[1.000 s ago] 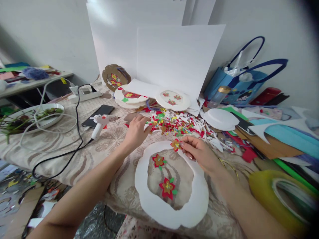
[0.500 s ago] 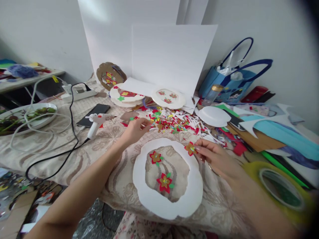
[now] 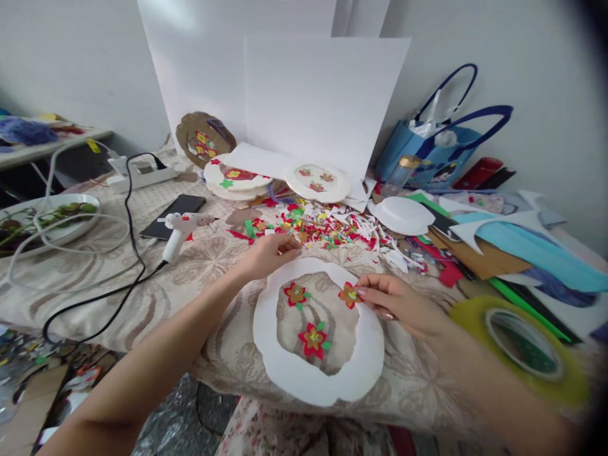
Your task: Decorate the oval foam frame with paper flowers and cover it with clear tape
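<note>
A white scalloped ring (image 3: pixel 275 380) lies on the patterned cloth in front of me. Inside its opening are two red and brown paper flowers, an upper one (image 3: pixel 295 294) and a lower one (image 3: pixel 313 340), both with green leaves. Between thumb and finger, my right hand (image 3: pixel 392 301) pinches a third paper flower (image 3: pixel 349 294) over the ring's upper right inner edge. My left hand (image 3: pixel 280 250) is above the ring's top left edge, fingers drawn together; whether anything small is between them is hidden.
Colourful paper scraps (image 3: pixel 332 228) are heaped behind the ring. At the left are a glue gun (image 3: pixel 178 234), a black phone (image 3: pixel 173 215) and cables. Yellow tape (image 3: pixel 475 320) and sheets lie right. Decorated plates (image 3: pixel 318 183) and a blue bag (image 3: pixel 434 158) stand behind.
My right hand has moved left with the flower, from outside the ring's edge to its opening. My left hand has shifted right, nearer the ring's top. The view has moved slightly.
</note>
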Demonstrator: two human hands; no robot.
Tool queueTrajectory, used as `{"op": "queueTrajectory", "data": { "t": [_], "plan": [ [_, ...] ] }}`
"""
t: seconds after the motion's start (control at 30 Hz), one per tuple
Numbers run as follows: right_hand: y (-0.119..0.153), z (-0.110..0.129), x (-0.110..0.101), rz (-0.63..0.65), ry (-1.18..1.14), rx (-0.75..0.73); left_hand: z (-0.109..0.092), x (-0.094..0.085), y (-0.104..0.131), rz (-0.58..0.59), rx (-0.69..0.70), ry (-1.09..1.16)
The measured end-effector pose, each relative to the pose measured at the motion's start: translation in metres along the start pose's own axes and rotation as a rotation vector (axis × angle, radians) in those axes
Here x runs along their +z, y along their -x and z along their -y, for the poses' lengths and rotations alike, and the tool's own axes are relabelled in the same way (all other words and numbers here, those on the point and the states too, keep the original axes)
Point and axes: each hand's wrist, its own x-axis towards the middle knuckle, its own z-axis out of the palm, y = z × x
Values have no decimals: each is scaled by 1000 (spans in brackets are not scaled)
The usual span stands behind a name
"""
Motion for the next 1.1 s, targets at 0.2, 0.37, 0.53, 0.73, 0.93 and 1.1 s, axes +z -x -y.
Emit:
{"op": "queueTrajectory", "data": {
  "t": [0.2,0.37,0.53,0.73,0.93,1.1],
  "plan": [
    [-14,13,5,83,90,-15,-15,3,4,194,-6,165],
    [-17,23,7,124,94,-49,-33,14,0,287,-3,183],
    [-18,25,5,96,75,-62,-45,21,-9,483,-79,333],
    [-19,19,1,89,71,-103,-46,21,-16,548,-189,465],
    [-16,17,1,91,107,-71,-46,21,-17,530,-238,485],
    [-15,18,5,83,115,-79,-46,23,-15,525,-259,484]
  ]
}}
